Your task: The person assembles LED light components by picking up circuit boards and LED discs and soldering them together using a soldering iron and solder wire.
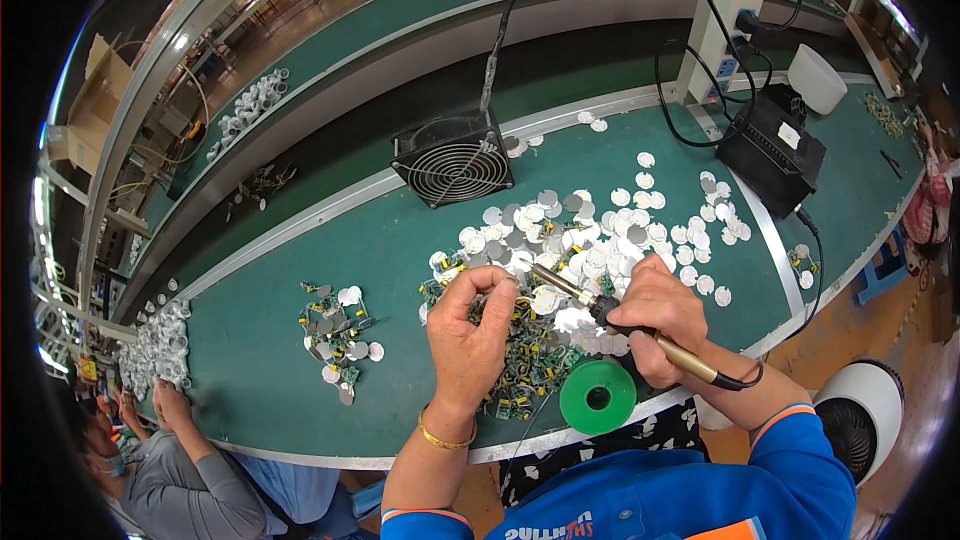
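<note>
A soldering iron [562, 283] is gripped in my right hand [660, 315], its metal tip pointing left toward my other hand. My left hand [470, 330] is closed in a pinch, thumb against forefinger, close to that tip. What sits between those fingertips is too small to make out. Beneath both hands lies a heap of small green circuit boards [532, 360] with yellow parts. Round white discs [600, 245] spread beyond it, some showing grey faces. A green spool [618, 414] lies at the bench's near edge, below my right hand.
A black fan [455, 168] stands behind the discs. At right are a black power unit [770, 150] with a cable and a white power strip [722, 30]. A smaller board-and-disc pile [340, 335] lies left. A co-worker [190, 480] handles clear parts [155, 345] at far left.
</note>
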Available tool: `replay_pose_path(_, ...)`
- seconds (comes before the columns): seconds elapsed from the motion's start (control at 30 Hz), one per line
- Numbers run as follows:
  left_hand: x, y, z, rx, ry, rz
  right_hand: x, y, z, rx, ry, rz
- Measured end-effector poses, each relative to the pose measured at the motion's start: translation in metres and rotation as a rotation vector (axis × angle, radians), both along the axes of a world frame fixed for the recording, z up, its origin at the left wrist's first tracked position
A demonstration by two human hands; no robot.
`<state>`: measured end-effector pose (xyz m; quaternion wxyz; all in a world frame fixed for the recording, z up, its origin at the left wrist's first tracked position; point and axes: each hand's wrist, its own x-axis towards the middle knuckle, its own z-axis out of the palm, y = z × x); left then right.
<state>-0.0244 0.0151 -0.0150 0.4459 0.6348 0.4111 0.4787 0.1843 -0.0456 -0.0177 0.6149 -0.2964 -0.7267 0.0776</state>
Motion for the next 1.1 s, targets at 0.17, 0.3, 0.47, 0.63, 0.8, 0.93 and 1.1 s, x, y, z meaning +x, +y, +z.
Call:
replay_pose_path(0.17,0.001,0.0,0.001,-0.003,-0.029,-0.004,0.0,0.001,-0.003,0.019,0.016,0.006)
replay_pose_path(0.3,0.0,0.001,-0.002,0.064,0.035,0.027,0.001,0.0,-0.006,0.014,0.032,0.008)
replay_pose_path(0.47,-0.002,0.0,-0.001,0.141,0.099,0.064,-0.001,-0.002,-0.005,0.019,0.042,0.008)
replay_pose_path(0.63,0.0,0.0,-0.003,0.076,0.072,0.063,0.001,-0.002,-0.004,0.011,0.041,-0.036)
replay_pose_path(0.8,0.005,0.003,-0.006,0.083,0.02,0.014,0.006,-0.007,-0.003,0.07,0.068,-0.244)
replay_pose_path(0.93,0.002,0.0,0.001,0.034,-0.115,0.036,0.024,-0.034,-0.002,0.08,-0.065,-0.345)
replay_pose_path(1.1,0.008,-0.003,0.002,0.077,-0.122,-0.011,0.07,-0.076,0.005,0.089,-0.133,-0.603)
